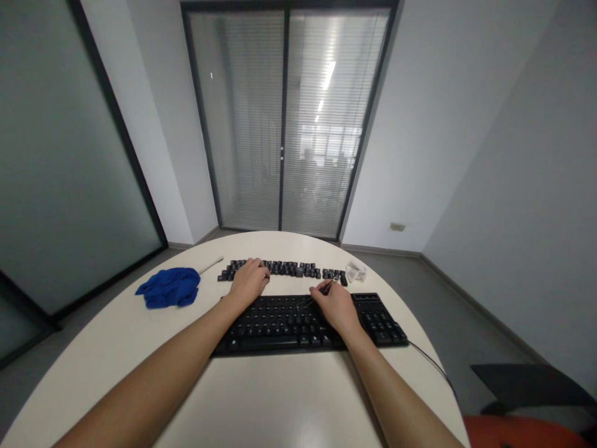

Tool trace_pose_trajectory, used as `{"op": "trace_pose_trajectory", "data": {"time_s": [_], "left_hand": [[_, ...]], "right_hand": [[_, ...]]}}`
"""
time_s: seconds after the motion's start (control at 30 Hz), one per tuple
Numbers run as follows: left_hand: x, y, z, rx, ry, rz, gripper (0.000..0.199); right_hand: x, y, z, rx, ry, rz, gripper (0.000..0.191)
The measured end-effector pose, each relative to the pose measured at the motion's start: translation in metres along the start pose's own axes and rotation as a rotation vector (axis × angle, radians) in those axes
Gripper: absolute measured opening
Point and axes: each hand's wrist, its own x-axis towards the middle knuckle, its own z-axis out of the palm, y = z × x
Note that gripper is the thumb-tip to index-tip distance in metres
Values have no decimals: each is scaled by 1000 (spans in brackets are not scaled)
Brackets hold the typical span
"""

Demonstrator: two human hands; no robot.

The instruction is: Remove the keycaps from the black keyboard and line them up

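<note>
A black keyboard (280,342) lies across the table, with many keys bare of caps in its upper rows. Beyond it, loose black keycaps (284,268) are laid out in rows. Over the left part of these rows is my left hand (250,280), its fingers curled together round what looks like one small dark keycap, mostly hidden. My right hand (333,302) pinches thin dark tweezers (308,303), whose tips point left and down at the upper middle of the keyboard.
A crumpled blue cloth (170,287) and a thin white brush-like stick (211,265) lie on the left. At the back right sits a small clear-white plastic packet (356,271). A cable (433,362) runs off the round table's right edge, near a chair (527,429).
</note>
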Motion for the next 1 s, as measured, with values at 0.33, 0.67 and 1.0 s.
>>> {"op": "trace_pose_trajectory", "data": {"time_s": [0.33, 0.67, 1.0], "left_hand": [[6, -2, 2, 7, 11, -2, 14], [-17, 25, -14, -60, 28, -53, 19], [-84, 62, -19, -384, -14, 93, 24]], "right_hand": [[1, 1, 1, 12, -5, 17, 22], [1, 1, 1, 14, -2, 4, 21], [-5, -6, 1, 68, 1, -69, 28]]}}
